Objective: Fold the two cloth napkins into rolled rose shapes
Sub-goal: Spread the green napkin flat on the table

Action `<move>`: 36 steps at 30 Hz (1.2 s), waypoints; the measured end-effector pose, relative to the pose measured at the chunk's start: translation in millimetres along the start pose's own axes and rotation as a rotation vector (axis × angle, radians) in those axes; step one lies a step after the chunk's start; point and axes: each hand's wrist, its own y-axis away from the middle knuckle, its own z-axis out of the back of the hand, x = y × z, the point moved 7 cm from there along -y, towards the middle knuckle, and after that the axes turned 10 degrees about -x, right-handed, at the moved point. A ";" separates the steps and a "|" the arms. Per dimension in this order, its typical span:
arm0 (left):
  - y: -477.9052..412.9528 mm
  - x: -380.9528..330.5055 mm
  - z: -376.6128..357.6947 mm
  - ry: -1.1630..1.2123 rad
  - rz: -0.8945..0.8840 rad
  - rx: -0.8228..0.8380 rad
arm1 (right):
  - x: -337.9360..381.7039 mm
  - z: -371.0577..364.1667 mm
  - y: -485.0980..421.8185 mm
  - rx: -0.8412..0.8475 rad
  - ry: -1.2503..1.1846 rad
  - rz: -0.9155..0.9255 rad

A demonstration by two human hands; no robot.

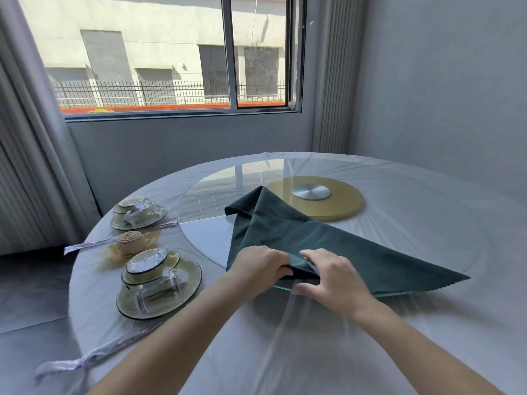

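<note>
The green napkin point(313, 238) lies folded into a rough triangle on the glass turntable point(211, 198). Its peak points away from me and its long edge is nearest me. The right-hand tip runs out past the glass rim, with a zigzag cut edge showing there. Near the peak a loose flap stands up in a crease, and I cannot make out how many layers lie beneath it.

My left hand point(258, 266) grips the near edge with its fingers curled round the fold, their tips hidden in the cloth. My right hand point(332, 276) pinches the same edge just beside it. Its fingers are on top and its thumb is low by the glass rim, and the cloth between my hands is bunched and in shadow.

The beige napkin point(129, 242) sits well to the left on the table point(285, 352), already rolled into a rose. It is between two glass place settings, the near plate point(182, 292) and the far plate point(159, 216). The upturned glassware on them is wrapped, and hard to tell apart. Behind the green napkin a gold disc point(342, 209) lies under the glass.
</note>
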 end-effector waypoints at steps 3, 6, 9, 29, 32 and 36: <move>5.1 18.2 0.0 0.005 0.090 0.037 | 1.3 3.4 -13.5 -0.131 -0.062 -0.034; 13.2 45.4 1.3 0.015 0.216 0.045 | -12.8 11.3 -22.0 -0.145 -0.119 -0.147; 9.9 65.8 6.4 0.109 0.318 -0.005 | -18.2 14.2 -27.4 -0.133 -0.065 -0.128; 22.3 46.5 -61.8 -0.041 0.236 0.161 | -161.9 10.5 -69.1 -0.290 -0.105 -0.792; 30.9 42.8 -60.8 -0.074 0.106 0.102 | -181.7 21.0 -62.9 -0.349 -0.134 -0.891; 40.0 34.4 -55.3 0.094 -0.036 -0.017 | -169.4 32.1 -53.4 -0.542 -0.317 -0.840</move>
